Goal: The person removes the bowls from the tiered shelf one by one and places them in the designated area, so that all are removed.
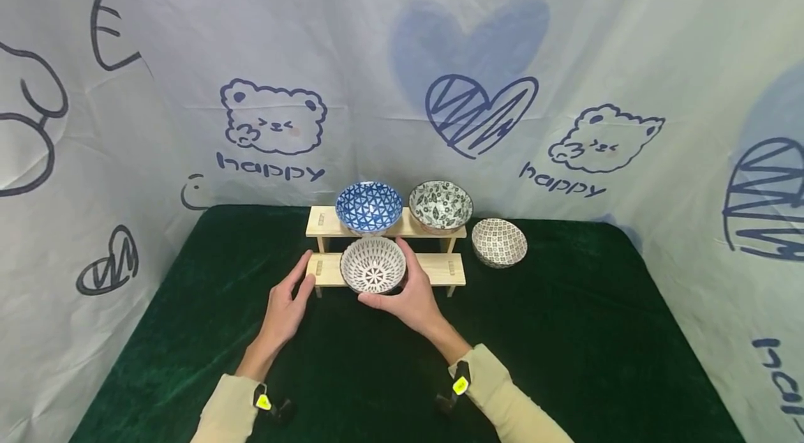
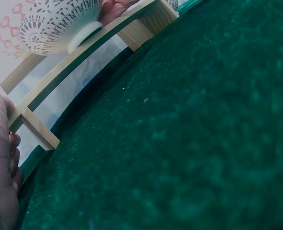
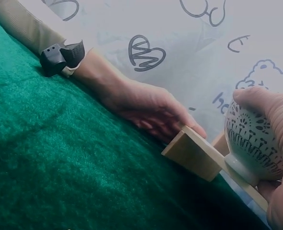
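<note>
My right hand (image 1: 411,293) grips a white bowl with a dark petal pattern (image 1: 373,265) by its right side, thumb at the front rim. This bowl sits on the lower step of a two-step wooden stand (image 1: 440,268); in the right wrist view its foot (image 3: 239,167) meets the board. My left hand (image 1: 285,310) holds the left end of the lower step, thumb on top and fingers curled below in the left wrist view. On the upper step stand a blue patterned bowl (image 1: 368,207) and a black-and-white leaf-patterned bowl (image 1: 441,206).
Right of the stand, a beige patterned bowl (image 1: 499,243) rests on the dark green cloth (image 1: 565,331). Behind and at both sides hangs a white curtain (image 1: 377,45) with blue hearts and bear drawings.
</note>
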The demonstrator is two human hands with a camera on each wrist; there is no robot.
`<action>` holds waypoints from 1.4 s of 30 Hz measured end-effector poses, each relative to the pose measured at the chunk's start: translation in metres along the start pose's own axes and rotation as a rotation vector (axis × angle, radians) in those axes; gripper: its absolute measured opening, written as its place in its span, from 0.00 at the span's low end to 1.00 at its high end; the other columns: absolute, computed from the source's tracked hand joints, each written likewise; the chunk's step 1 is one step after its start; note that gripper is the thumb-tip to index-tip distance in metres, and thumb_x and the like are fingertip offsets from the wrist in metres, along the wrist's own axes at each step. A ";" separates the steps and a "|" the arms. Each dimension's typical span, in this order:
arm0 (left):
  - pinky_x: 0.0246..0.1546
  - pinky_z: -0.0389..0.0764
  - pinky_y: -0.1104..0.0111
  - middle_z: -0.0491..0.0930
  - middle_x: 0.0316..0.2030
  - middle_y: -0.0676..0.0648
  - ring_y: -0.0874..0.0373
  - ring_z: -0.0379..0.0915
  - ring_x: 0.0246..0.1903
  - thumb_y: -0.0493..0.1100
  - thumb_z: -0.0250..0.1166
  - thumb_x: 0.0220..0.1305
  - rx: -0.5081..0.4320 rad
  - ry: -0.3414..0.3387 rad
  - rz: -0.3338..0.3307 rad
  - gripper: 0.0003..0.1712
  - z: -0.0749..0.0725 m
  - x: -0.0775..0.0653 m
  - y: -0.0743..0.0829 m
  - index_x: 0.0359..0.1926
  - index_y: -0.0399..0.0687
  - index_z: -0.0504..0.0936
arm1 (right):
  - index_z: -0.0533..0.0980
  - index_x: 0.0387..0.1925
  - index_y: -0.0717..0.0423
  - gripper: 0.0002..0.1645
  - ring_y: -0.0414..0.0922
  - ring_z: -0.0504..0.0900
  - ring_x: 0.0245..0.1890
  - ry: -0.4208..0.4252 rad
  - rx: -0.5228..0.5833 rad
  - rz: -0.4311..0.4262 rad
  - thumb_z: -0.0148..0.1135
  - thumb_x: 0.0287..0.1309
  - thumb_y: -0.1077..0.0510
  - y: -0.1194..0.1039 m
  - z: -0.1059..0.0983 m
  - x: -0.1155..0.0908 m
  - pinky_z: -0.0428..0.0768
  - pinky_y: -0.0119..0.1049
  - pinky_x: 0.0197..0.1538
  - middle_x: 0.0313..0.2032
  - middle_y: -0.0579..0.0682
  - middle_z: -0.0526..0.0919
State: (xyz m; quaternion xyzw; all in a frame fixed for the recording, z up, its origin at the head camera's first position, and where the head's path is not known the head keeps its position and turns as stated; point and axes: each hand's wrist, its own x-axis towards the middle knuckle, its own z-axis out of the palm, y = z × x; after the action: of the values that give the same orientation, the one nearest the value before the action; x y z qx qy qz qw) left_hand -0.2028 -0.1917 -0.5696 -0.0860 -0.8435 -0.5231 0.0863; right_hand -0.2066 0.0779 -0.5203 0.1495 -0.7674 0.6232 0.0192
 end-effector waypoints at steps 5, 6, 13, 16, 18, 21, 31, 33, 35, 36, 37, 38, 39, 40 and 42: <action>0.76 0.57 0.40 0.61 0.78 0.43 0.42 0.58 0.77 0.49 0.52 0.84 0.000 0.011 0.003 0.32 0.000 -0.001 0.001 0.81 0.45 0.61 | 0.54 0.81 0.54 0.70 0.51 0.73 0.69 0.014 0.013 -0.004 0.88 0.42 0.51 0.000 0.001 -0.002 0.72 0.48 0.72 0.73 0.54 0.69; 0.76 0.57 0.40 0.62 0.78 0.43 0.42 0.58 0.77 0.49 0.52 0.84 0.001 0.013 0.003 0.32 0.000 -0.001 0.001 0.80 0.44 0.61 | 0.55 0.81 0.54 0.70 0.51 0.73 0.69 0.017 0.014 -0.003 0.88 0.42 0.51 -0.001 0.001 -0.003 0.72 0.48 0.72 0.72 0.54 0.69; 0.76 0.57 0.40 0.61 0.78 0.43 0.42 0.58 0.77 0.49 0.51 0.84 -0.002 0.011 0.014 0.32 0.001 -0.001 0.001 0.80 0.43 0.61 | 0.56 0.81 0.55 0.70 0.51 0.72 0.70 0.055 0.054 0.029 0.88 0.41 0.55 0.000 -0.008 -0.006 0.69 0.47 0.74 0.73 0.54 0.68; 0.76 0.58 0.41 0.61 0.78 0.43 0.43 0.58 0.77 0.49 0.51 0.84 0.000 0.015 0.012 0.32 0.002 -0.003 0.001 0.80 0.43 0.61 | 0.55 0.81 0.55 0.70 0.51 0.71 0.72 0.065 0.062 0.035 0.88 0.42 0.56 0.001 -0.015 -0.009 0.67 0.47 0.75 0.74 0.54 0.67; 0.76 0.58 0.42 0.61 0.78 0.44 0.44 0.58 0.77 0.48 0.51 0.84 0.002 0.019 0.012 0.31 0.002 -0.002 0.000 0.80 0.43 0.61 | 0.55 0.81 0.55 0.69 0.53 0.70 0.72 0.072 0.061 0.025 0.88 0.42 0.56 0.001 -0.021 -0.011 0.66 0.48 0.75 0.74 0.55 0.66; 0.75 0.58 0.42 0.61 0.78 0.45 0.45 0.58 0.77 0.48 0.51 0.84 0.003 0.020 0.015 0.31 0.002 0.000 0.001 0.80 0.43 0.61 | 0.55 0.81 0.54 0.69 0.53 0.69 0.73 0.087 0.051 0.012 0.87 0.43 0.56 0.002 -0.029 -0.012 0.66 0.48 0.76 0.75 0.55 0.65; 0.75 0.58 0.42 0.62 0.78 0.44 0.45 0.59 0.77 0.48 0.52 0.84 -0.011 0.015 0.024 0.31 0.001 0.000 0.002 0.80 0.43 0.62 | 0.55 0.80 0.59 0.68 0.54 0.70 0.72 0.143 0.041 0.005 0.87 0.42 0.62 0.009 -0.054 -0.022 0.68 0.45 0.74 0.73 0.56 0.67; 0.76 0.58 0.42 0.62 0.78 0.44 0.44 0.59 0.77 0.48 0.52 0.84 -0.015 0.014 0.025 0.31 0.000 0.000 0.003 0.80 0.43 0.62 | 0.55 0.80 0.60 0.68 0.54 0.70 0.72 0.156 0.031 0.001 0.87 0.41 0.62 0.009 -0.058 -0.024 0.67 0.42 0.74 0.73 0.56 0.67; 0.76 0.58 0.42 0.62 0.78 0.44 0.44 0.59 0.77 0.48 0.52 0.83 -0.018 0.014 0.026 0.31 0.000 0.000 0.004 0.80 0.43 0.62 | 0.56 0.79 0.61 0.68 0.54 0.69 0.73 0.172 0.016 -0.005 0.87 0.41 0.62 0.010 -0.063 -0.027 0.67 0.40 0.75 0.74 0.56 0.67; 0.76 0.58 0.42 0.62 0.78 0.44 0.44 0.58 0.77 0.48 0.52 0.83 -0.019 0.013 0.025 0.31 0.000 0.000 0.004 0.80 0.43 0.62 | 0.56 0.79 0.61 0.68 0.54 0.69 0.73 0.178 0.016 -0.009 0.87 0.41 0.63 0.010 -0.066 -0.029 0.66 0.40 0.75 0.74 0.57 0.67; 0.76 0.58 0.41 0.62 0.78 0.44 0.44 0.58 0.77 0.48 0.52 0.84 -0.018 0.011 0.023 0.31 0.000 0.000 0.004 0.80 0.43 0.62 | 0.56 0.79 0.60 0.67 0.55 0.68 0.73 0.184 0.014 -0.010 0.87 0.41 0.63 0.010 -0.068 -0.030 0.66 0.40 0.75 0.74 0.57 0.66; 0.76 0.57 0.41 0.62 0.78 0.44 0.43 0.58 0.77 0.49 0.52 0.84 -0.017 0.009 0.021 0.32 0.000 0.001 0.004 0.80 0.42 0.62 | 0.56 0.79 0.60 0.67 0.55 0.68 0.74 0.191 0.016 -0.009 0.87 0.41 0.64 0.011 -0.071 -0.031 0.65 0.41 0.76 0.75 0.57 0.66; 0.76 0.57 0.41 0.61 0.79 0.43 0.43 0.57 0.78 0.49 0.52 0.84 -0.017 0.007 0.019 0.32 0.001 0.001 0.003 0.80 0.42 0.61 | 0.56 0.79 0.59 0.67 0.55 0.68 0.74 0.197 0.012 -0.008 0.86 0.42 0.64 0.012 -0.074 -0.033 0.65 0.42 0.76 0.75 0.57 0.66; 0.76 0.57 0.41 0.61 0.79 0.43 0.43 0.57 0.78 0.49 0.51 0.84 -0.015 0.005 0.017 0.32 0.001 0.001 0.003 0.80 0.42 0.61 | 0.56 0.80 0.58 0.67 0.54 0.67 0.74 0.204 0.012 -0.003 0.86 0.42 0.64 0.012 -0.077 -0.034 0.64 0.43 0.76 0.75 0.57 0.66; 0.76 0.56 0.41 0.61 0.79 0.43 0.43 0.56 0.78 0.49 0.51 0.84 -0.010 0.002 0.014 0.32 0.001 0.001 0.002 0.80 0.42 0.61 | 0.56 0.80 0.58 0.67 0.54 0.67 0.75 0.218 0.010 0.001 0.86 0.43 0.65 0.014 -0.083 -0.037 0.63 0.45 0.77 0.76 0.57 0.65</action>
State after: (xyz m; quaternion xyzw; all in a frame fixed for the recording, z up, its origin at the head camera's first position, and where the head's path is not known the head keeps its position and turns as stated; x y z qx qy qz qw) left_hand -0.2033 -0.1899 -0.5676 -0.0919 -0.8401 -0.5268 0.0907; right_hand -0.1880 0.1677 -0.5233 0.0806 -0.7576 0.6397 0.1016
